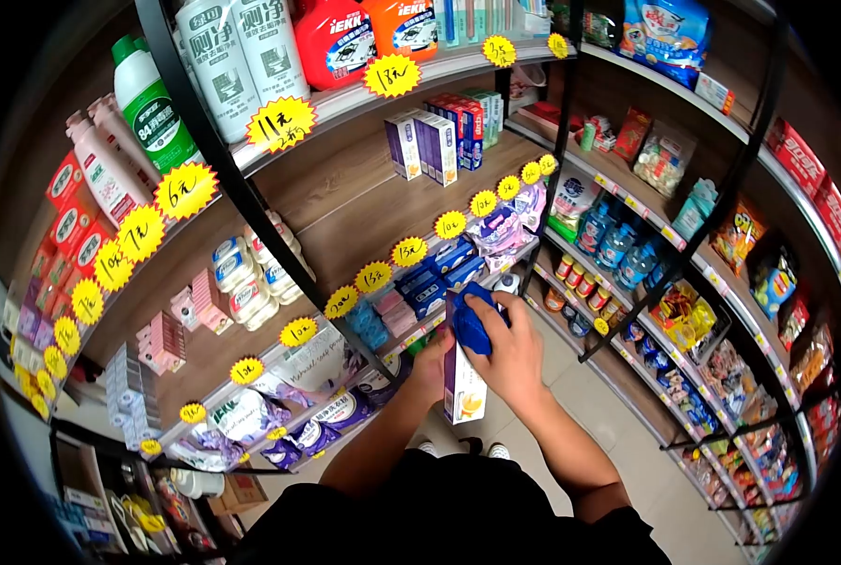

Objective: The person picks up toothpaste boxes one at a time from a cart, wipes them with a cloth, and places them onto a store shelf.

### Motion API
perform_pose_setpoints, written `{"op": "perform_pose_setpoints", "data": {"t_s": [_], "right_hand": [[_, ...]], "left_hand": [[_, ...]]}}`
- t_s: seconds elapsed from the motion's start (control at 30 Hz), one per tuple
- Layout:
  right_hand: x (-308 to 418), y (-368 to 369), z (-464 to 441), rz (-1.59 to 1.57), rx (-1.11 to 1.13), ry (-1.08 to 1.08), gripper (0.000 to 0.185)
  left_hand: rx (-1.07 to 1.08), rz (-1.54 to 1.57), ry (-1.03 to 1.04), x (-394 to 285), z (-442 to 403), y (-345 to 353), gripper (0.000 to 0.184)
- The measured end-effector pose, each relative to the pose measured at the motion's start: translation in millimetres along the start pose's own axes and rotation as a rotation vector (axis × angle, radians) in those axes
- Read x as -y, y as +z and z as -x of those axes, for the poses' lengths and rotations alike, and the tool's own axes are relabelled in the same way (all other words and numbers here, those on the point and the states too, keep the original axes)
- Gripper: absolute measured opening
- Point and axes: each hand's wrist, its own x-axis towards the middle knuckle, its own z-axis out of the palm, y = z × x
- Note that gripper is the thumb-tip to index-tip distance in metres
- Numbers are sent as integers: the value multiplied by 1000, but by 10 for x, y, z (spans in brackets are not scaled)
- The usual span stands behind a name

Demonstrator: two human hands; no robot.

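A long white and purple box [465,384] with an orange picture near its lower end is upright in front of my body. My left hand [432,363] grips the box along its left side. In my right hand [513,347] is a crumpled blue cloth [473,322], pressed against the upper part of the box. Similar purple and white boxes [422,146] stand on the middle shelf ahead, beside red and blue boxes [463,127].
Shelves with yellow price tags [373,275] run ahead and to the left, holding bottles [157,108] and packs. On the right, curved shelves [646,221] with black uprights hold snacks and jars. Tiled floor [571,414] shows below.
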Motion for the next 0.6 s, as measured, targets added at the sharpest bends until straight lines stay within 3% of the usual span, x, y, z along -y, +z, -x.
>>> {"op": "perform_pose_setpoints", "data": {"t_s": [0.07,0.13,0.2,0.27,0.4,0.53,0.6], "right_hand": [[-144,-120,60,-4,36,-41,63],[-266,-246,198,-15,152,-69,66],[-410,-350,380,-51,236,-107,70],[-572,-424,561,-105,274,-137,71],[-841,-547,736,-193,306,-139,71],[-1004,-545,749,-361,145,-21,70],[-1049,-536,734,-223,14,-160,73]], "left_hand": [[14,16,48,29,-118,96,61],[-130,-31,34,-5,-158,334,61],[-56,-4,125,21,-294,406,59],[-225,-75,211,27,-401,526,65],[-336,-84,281,91,-509,675,62],[-498,73,307,352,-592,660,58],[-550,249,232,463,-649,573,58]]}}
